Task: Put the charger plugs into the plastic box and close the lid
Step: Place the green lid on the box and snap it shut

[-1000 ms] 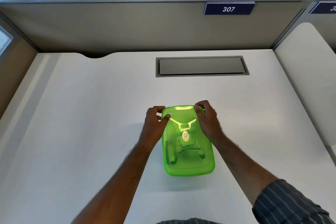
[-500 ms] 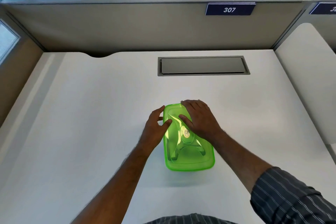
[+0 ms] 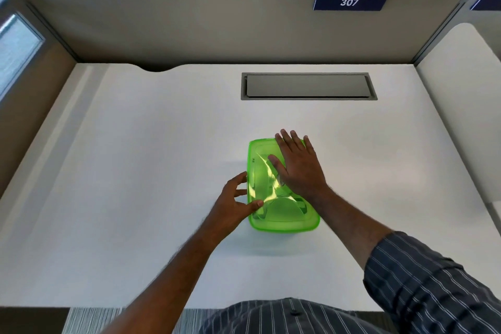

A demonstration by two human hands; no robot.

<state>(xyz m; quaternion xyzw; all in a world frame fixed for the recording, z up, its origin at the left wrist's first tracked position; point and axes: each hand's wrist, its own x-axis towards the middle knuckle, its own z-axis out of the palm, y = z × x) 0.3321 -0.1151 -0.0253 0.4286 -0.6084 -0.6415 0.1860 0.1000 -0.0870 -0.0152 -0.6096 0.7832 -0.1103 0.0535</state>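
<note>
We see a green plastic box (image 3: pixel 282 198) lying on the white table (image 3: pixel 135 171), a little right of the frame's centre and in its lower half, with its long sides running away from us. Its green lid (image 3: pixel 260 171) sits on top of it and looks seated all round, though we cannot tell whether it is snapped shut. Through the see-through lid we make out pale shapes inside, too blurred by glare to tell whether they are the charger plugs.

Our right hand (image 3: pixel 298 168) lies flat, palm down, on the upper right part of the lid, its fingers (image 3: pixel 284 141) spread apart and reaching just past the far edge of the box, the thumb stretched toward the lid's middle. It grips nothing. Our left hand (image 3: pixel 235 203) is at the box's left side, just below the middle of that edge; its thumb rests on the lid's rim while the other fingers curl loosely beside the wall, so it holds the box only lightly, not clamped.

Above the box in the frame, a grey cable hatch (image 3: pixel 309 86) is set into the table. Behind it stands a beige partition (image 3: pixel 189 30) with a blue sign (image 3: pixel 349 1) reading 307 at the upper right. A striped sleeve (image 3: pixel 433 285) fills the lower right corner
</note>
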